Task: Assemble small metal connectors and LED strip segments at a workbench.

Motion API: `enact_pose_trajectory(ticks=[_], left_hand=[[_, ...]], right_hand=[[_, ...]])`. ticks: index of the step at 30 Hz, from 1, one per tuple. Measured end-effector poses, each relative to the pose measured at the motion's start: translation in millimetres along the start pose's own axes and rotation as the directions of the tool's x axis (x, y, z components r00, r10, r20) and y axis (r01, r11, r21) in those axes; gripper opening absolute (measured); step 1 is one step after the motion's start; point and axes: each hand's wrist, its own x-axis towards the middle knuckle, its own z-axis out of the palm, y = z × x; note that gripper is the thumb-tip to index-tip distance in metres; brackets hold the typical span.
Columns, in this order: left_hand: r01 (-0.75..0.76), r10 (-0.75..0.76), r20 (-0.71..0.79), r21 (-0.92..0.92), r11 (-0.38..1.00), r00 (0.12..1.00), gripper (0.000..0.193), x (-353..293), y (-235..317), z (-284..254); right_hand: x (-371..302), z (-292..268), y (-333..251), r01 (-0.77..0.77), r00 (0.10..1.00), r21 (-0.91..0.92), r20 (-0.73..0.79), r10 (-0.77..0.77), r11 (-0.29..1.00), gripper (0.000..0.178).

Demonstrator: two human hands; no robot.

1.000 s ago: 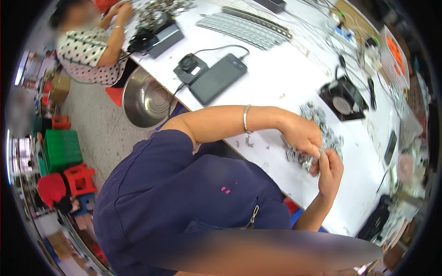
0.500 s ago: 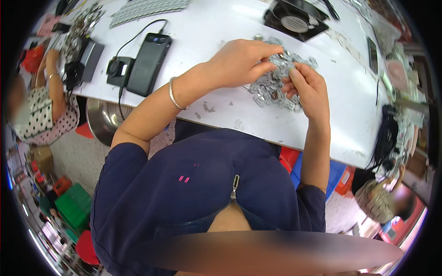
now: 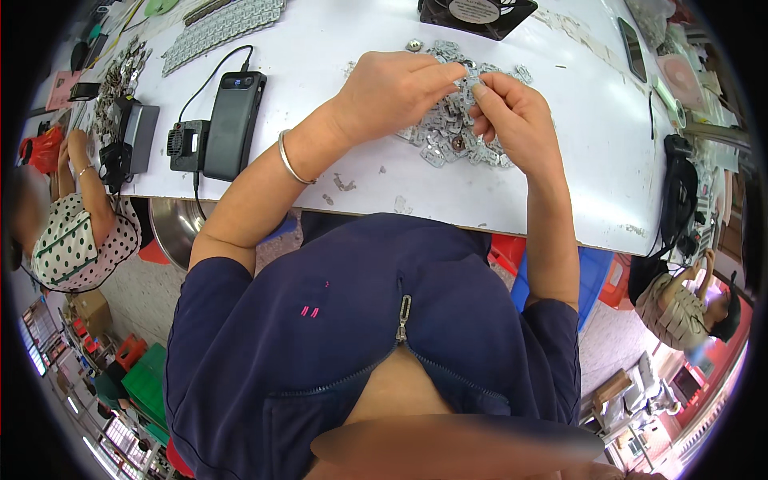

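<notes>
My left hand (image 3: 392, 92) and my right hand (image 3: 512, 120) meet over a heap of small silvery metal parts (image 3: 448, 132) on the white table (image 3: 336, 48). The fingertips of both hands pinch one small metal piece (image 3: 472, 80) between them, just above the heap. A silver bangle (image 3: 290, 158) circles my left wrist. The parts under my palms are hidden.
A black phone on a charging stand (image 3: 228, 124) lies left of my left arm. A black fan (image 3: 476, 14) sits at the far edge, flat strips of parts (image 3: 224, 28) at the upper left. One person in a dotted top (image 3: 76, 240) sits left, another person (image 3: 680, 308) lower right.
The view has swung so the table sits straight ahead. My hands have stayed together over the heap, fingertips now lifted to its far side.
</notes>
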Motion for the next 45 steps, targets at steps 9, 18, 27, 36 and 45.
enact_pose_trajectory(ticks=[9, 18, 27, 36, 45], left_hand=[[0.033, -0.032, -0.109, 0.007, 0.999, 0.993, 0.020, 2.9, -19.4, 9.7], [0.170, -0.165, -0.168, 0.014, 0.985, 0.972, 0.021, 4.8, -7.3, 4.9], [0.330, -0.338, -0.006, -0.207, 0.921, 0.941, 0.015, 1.0, 17.0, 2.5], [0.224, -0.163, 0.275, -0.207, 0.952, 0.948, 0.028, -1.6, 4.5, 9.1], [0.564, -0.177, 0.579, -0.602, 0.565, 0.796, 0.058, 7.7, 14.0, -25.6]], right_hand=[[22.3, 5.7, -1.4, 0.181, 0.975, -0.216, -0.087, -0.203, 0.959, 0.021], [35.8, 7.5, -9.9, 0.134, 0.985, -0.048, -0.106, -0.139, 0.990, 0.022], [1.5, 6.6, 11.4, -0.007, 0.988, -0.049, -0.153, 0.000, 0.999, 0.020], [-15.9, -1.6, 24.5, 0.098, 0.937, -0.009, -0.336, -0.095, 0.995, 0.019], [-13.4, 12.9, 19.3, 0.209, 0.978, 0.105, -0.045, -0.205, 0.972, 0.019]])
